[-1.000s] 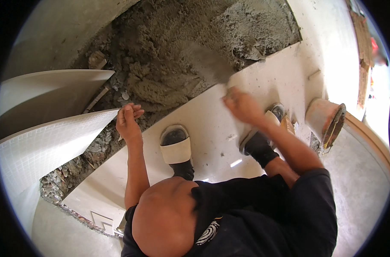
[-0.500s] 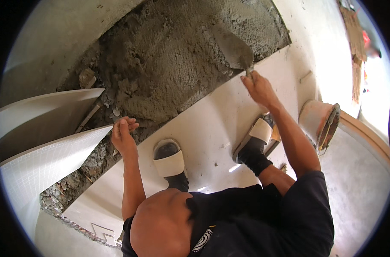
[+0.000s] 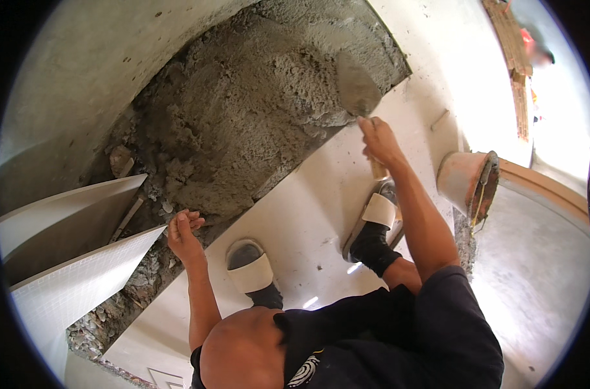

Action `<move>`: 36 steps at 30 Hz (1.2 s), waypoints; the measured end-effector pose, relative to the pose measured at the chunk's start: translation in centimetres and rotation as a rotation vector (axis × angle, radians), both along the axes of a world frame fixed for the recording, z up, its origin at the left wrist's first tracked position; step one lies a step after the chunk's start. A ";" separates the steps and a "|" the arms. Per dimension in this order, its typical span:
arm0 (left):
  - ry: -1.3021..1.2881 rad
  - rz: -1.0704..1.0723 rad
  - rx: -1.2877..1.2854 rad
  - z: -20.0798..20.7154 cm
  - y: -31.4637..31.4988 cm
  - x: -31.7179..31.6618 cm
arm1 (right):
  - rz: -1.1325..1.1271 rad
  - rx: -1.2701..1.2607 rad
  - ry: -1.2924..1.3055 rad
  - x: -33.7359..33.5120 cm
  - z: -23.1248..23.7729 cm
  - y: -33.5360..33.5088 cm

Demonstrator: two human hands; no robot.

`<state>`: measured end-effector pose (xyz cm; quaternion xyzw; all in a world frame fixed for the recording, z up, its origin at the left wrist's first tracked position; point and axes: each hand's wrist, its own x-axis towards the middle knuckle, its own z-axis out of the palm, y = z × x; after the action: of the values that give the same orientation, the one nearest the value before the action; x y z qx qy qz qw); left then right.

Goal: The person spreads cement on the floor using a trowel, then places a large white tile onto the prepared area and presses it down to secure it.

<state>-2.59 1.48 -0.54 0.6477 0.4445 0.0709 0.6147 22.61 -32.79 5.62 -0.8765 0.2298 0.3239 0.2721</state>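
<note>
Item: my right hand (image 3: pixel 382 144) grips the trowel (image 3: pixel 358 87) on the right side of the mortar (image 3: pixel 243 117), blade best kept nearly flat, I judge; my left hand (image 3: pixel 186 238), well apart, hangs loosely open beside the nearer tile (image 3: pixel 94 275).

From the centre, mortar (image 3: pixel 243 104) spreads toward twelve o'clock, a trowel (image 3: pixel 358 85) over it at one. Two tiles (image 3: pixel 90 275) stand toward nine, rubble (image 3: pixel 138 280) at eight, a bucket (image 3: pixel 459 180) toward three. Slippers (image 3: pixel 251 272) rest on floor slabs (image 3: pixel 308 227) at four and seven.
</note>
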 end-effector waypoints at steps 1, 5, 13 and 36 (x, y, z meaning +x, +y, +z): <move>-0.008 -0.007 0.001 -0.1 -0.1 0.0 | 0.032 0.001 -0.036 0.0 0.6 -0.8; 0.031 -0.021 -0.003 -0.3 -0.6 0.3 | 0.371 -0.111 -0.223 -1.9 0.6 -1.0; 0.046 -0.030 0.052 -0.1 0.5 0.3 | 0.281 -0.371 -0.379 0.3 -2.0 -5.0; 0.125 -0.056 0.071 -0.2 0.2 0.4 | -0.102 0.277 -0.154 2.3 0.9 -7.2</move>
<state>-2.20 1.72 -0.75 0.6845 0.4612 0.0288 0.5639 24.87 -40.01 6.48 -0.8400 0.2057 0.2700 0.4233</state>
